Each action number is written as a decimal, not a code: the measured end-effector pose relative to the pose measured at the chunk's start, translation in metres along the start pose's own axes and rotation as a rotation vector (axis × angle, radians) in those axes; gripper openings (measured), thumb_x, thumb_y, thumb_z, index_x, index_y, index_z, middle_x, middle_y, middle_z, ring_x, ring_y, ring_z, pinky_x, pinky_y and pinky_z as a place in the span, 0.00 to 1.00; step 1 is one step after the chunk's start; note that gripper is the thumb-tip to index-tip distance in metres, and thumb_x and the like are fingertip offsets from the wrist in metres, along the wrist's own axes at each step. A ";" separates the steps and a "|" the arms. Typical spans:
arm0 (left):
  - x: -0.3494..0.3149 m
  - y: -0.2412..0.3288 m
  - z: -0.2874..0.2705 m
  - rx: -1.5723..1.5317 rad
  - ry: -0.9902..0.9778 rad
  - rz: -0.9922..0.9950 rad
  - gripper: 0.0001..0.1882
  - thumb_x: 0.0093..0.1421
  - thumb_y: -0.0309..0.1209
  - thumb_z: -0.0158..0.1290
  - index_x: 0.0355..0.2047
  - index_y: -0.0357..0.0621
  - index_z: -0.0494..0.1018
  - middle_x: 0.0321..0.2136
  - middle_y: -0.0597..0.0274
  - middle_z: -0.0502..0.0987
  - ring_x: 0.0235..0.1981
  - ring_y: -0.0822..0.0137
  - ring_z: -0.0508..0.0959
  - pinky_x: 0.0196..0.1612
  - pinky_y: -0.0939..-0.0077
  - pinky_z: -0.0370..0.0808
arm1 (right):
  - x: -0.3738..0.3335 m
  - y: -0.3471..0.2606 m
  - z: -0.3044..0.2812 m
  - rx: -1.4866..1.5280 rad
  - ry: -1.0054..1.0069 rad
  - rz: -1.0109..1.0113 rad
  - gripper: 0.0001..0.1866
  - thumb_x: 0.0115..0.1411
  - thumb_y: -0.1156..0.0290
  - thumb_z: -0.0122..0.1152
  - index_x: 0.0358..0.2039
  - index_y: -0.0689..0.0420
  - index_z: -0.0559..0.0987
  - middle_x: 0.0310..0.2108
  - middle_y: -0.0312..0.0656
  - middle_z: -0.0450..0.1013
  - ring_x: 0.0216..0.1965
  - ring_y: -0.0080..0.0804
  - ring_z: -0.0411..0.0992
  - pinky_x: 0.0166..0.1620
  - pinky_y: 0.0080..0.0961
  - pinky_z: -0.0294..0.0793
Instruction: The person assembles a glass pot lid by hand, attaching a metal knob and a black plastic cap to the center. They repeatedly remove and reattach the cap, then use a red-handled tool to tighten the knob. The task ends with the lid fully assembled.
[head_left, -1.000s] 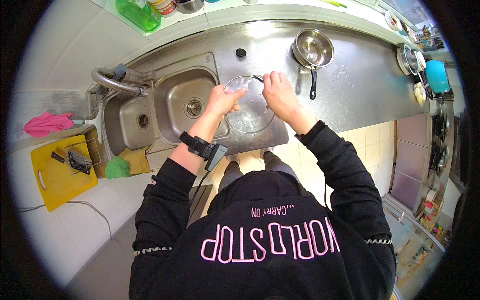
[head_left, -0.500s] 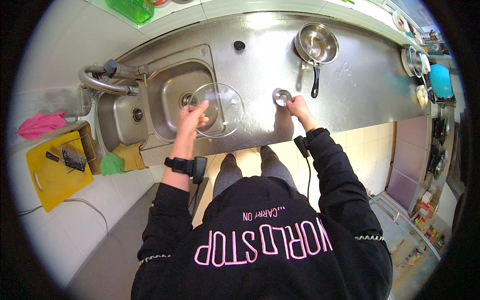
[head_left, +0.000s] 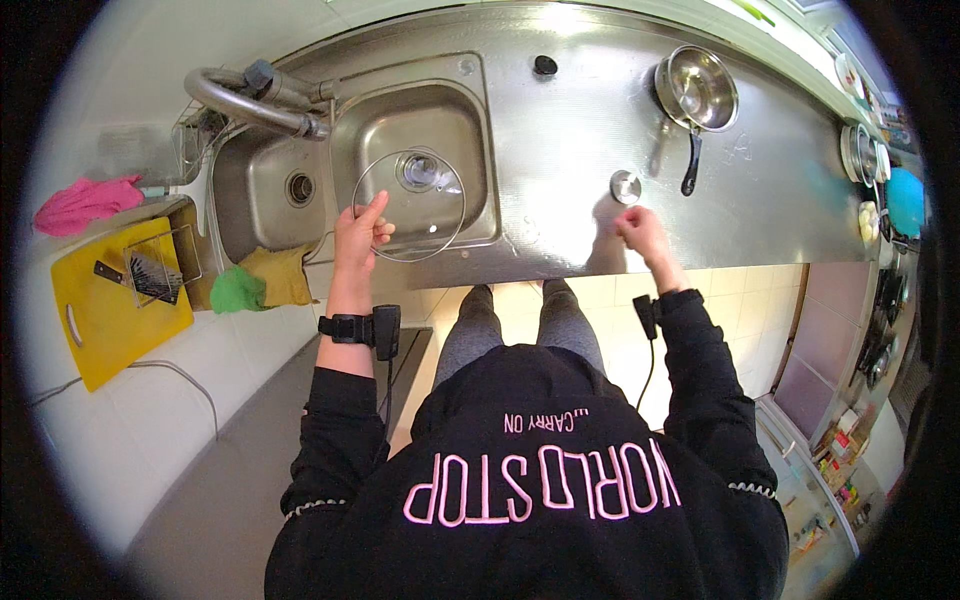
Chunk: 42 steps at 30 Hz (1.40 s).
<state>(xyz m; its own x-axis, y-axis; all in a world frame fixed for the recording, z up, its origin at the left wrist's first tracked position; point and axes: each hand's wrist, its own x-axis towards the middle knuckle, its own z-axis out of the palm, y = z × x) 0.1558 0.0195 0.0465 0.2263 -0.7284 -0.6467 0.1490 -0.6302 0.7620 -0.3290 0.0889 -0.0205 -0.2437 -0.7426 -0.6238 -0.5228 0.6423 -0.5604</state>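
My left hand [head_left: 362, 235] is closed on the edge of a clear round glass lid [head_left: 428, 212] with a thin metal rim. The lid hangs over the larger sink basin [head_left: 370, 120], and the drain shows through it. On the steel counter lies a small round metal piece [head_left: 626, 187], shiny, with a raised middle. Just below it is my right hand [head_left: 645, 234], its fingers curled together and apart from the piece, with nothing visible in them. A steel saucepan [head_left: 700, 88] with a black handle stands farther back on the right, and a small black knob [head_left: 545, 65] lies behind the basin.
A bent faucet [head_left: 245, 105] reaches over the smaller basin [head_left: 260, 180]. Green and yellow cloths [head_left: 265, 283] drape over the sink's front edge. At left are a yellow cutting board [head_left: 110, 330], a knife in a rack and a pink cloth [head_left: 88, 205]. Stacked bowls [head_left: 858, 155] stand far right.
My right hand has let go of the small metal piece and drawn back toward me. My left hand still holds the lid, now more fully over the basin. The whole view has shifted.
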 end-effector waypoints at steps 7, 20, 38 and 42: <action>0.006 -0.012 -0.039 -0.006 0.005 -0.040 0.24 0.55 0.42 0.72 0.28 0.49 0.64 0.20 0.67 0.74 0.18 0.71 0.78 0.19 0.81 0.72 | -0.074 -0.096 0.165 -0.193 -0.287 -0.837 0.17 0.54 0.87 0.50 0.44 0.64 0.76 0.39 0.57 0.75 0.45 0.60 0.74 0.49 0.46 0.75; -0.004 -0.003 -0.058 -0.055 -0.083 -0.024 0.23 0.55 0.43 0.71 0.31 0.48 0.67 0.22 0.67 0.75 0.20 0.71 0.79 0.22 0.80 0.73 | -0.070 -0.117 0.225 -0.713 -0.195 -0.740 0.09 0.68 0.69 0.52 0.41 0.61 0.68 0.39 0.52 0.74 0.43 0.51 0.76 0.42 0.43 0.79; -0.084 0.058 0.088 -0.041 -0.300 0.548 0.19 0.59 0.25 0.66 0.34 0.40 0.62 0.25 0.66 0.72 0.25 0.77 0.73 0.29 0.79 0.72 | -0.134 -0.246 0.081 0.384 0.083 -0.592 0.05 0.67 0.74 0.63 0.36 0.62 0.77 0.28 0.30 0.72 0.29 0.14 0.66 0.33 0.16 0.67; -0.110 0.076 0.120 -0.014 -0.303 0.617 0.20 0.59 0.25 0.66 0.34 0.40 0.61 0.24 0.67 0.71 0.24 0.77 0.72 0.28 0.80 0.71 | -0.147 -0.245 0.053 0.385 0.231 -0.603 0.04 0.67 0.74 0.62 0.37 0.61 0.76 0.28 0.30 0.72 0.29 0.15 0.65 0.33 0.15 0.67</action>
<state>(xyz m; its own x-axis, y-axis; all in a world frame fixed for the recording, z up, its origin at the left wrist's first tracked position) 0.0268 0.0194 0.1719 -0.0055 -0.9972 -0.0739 0.0924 -0.0741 0.9930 -0.1217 0.0507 0.1802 -0.1930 -0.9803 -0.0420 -0.3071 0.1010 -0.9463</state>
